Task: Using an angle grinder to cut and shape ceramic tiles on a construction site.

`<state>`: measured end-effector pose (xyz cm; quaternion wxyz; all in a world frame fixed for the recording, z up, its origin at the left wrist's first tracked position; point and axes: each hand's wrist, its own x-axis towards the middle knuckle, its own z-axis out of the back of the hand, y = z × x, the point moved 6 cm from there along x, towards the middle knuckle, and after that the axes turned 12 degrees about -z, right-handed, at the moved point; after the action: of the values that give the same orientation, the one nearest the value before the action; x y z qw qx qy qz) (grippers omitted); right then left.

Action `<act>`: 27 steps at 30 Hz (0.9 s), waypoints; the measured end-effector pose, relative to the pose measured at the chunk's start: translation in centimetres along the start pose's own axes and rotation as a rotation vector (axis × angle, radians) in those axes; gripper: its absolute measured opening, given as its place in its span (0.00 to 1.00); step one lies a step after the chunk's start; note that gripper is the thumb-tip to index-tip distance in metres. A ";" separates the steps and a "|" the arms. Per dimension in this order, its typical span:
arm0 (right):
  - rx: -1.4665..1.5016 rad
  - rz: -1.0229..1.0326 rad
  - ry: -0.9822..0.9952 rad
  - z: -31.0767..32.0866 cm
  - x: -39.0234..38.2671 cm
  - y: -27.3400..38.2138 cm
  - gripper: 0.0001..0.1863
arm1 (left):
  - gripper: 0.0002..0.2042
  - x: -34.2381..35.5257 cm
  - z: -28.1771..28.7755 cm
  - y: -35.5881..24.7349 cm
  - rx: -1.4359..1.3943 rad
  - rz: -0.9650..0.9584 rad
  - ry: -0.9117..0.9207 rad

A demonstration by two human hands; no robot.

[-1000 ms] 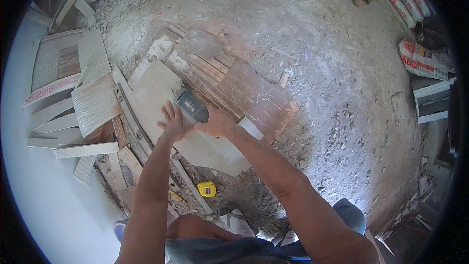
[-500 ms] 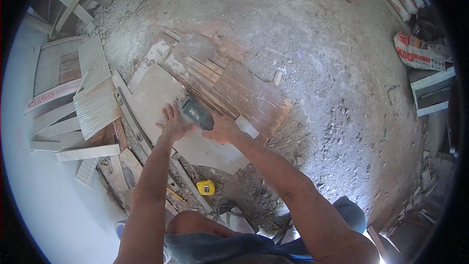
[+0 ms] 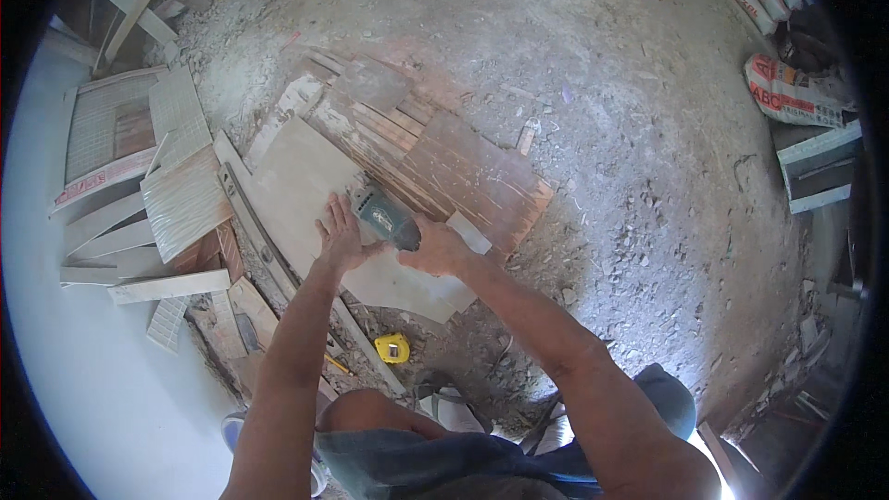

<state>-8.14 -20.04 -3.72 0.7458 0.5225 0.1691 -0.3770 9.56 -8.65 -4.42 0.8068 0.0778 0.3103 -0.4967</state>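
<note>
Dusty concrete floor [image 3: 593, 93]: left hand [image 3: 340, 239] pressed flat, fingers spread, on a beige tile [image 3: 306, 187]; right hand [image 3: 437, 248] clamped around a grinder [image 3: 384, 218].

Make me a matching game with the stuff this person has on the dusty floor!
Things:
1. tape measure
2. power grinder
3. big tile
4. printed sack

Descriptions:
A. pale grey-beige, flat under the left hand
B. yellow, lying near the person's knee
C. white with red print, far off to the right
D. grey-green, gripped by the right hand

Pairs: 1-B, 2-D, 3-A, 4-C
</note>
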 end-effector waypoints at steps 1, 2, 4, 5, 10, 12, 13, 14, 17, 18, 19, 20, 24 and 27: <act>-0.019 -0.006 -0.008 0.1 -0.3 0.1 0.47 | 0.72 -0.1 0.1 0.0 -0.029 0.016 0.014; -0.019 -0.009 -0.003 0.1 -0.8 0.1 0.47 | 0.72 -0.1 -0.1 0.0 -0.031 0.018 0.018; -0.043 -0.032 -0.004 0.4 -1.3 0.1 0.48 | 0.73 0.0 -0.1 -0.1 -0.057 0.012 0.015; -0.042 -0.034 -0.003 0.6 -1.5 0.1 0.48 | 0.73 -0.1 -0.1 -0.1 -0.057 0.012 0.017; -0.003 -0.066 0.085 0.8 -2.6 -0.5 0.51 | 0.77 0.1 -0.5 0.3 -0.074 -0.004 0.002; 0.001 -0.053 0.033 0.4 -2.5 -1.2 0.47 | 0.77 0.2 -0.8 0.4 -0.075 -0.003 0.004; 0.004 -0.039 -0.019 0.5 -2.4 -1.6 0.44 | 0.77 0.3 -0.8 0.3 -0.077 -0.001 0.005; 0.006 -0.041 -0.021 0.3 -2.4 -2.1 0.44 | 0.77 0.4 -0.8 0.2 -0.076 -0.004 0.007; 0.028 -0.007 -0.034 0.3 -2.7 -2.4 0.44 | 0.77 0.1 -0.7 0.2 -0.083 0.004 0.001; 0.028 -0.003 -0.028 0.2 -2.8 -2.5 0.44 | 0.77 0.1 -0.6 0.2 -0.075 0.008 0.009; 0.028 0.000 -0.021 0.2 -2.9 -2.5 0.45 | 0.77 0.1 -0.6 0.2 -0.068 0.012 0.016; 0.030 0.000 -0.020 0.2 -3.1 -2.7 0.45 | 0.77 0.1 -0.6 0.2 -0.067 0.012 0.018; 0.033 0.035 -0.073 0.1 -3.5 -3.3 0.45 | 0.77 0.3 -0.7 0.3 -0.073 0.020 0.017; 0.033 0.032 -0.044 0.5 -4.2 -3.6 0.45 | 0.77 0.4 -0.8 0.4 -0.067 0.021 0.022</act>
<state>-13.67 -19.46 -3.14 0.7466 0.5291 0.1378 -0.3791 9.71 -8.40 -5.31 0.8106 0.0596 0.3349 -0.4767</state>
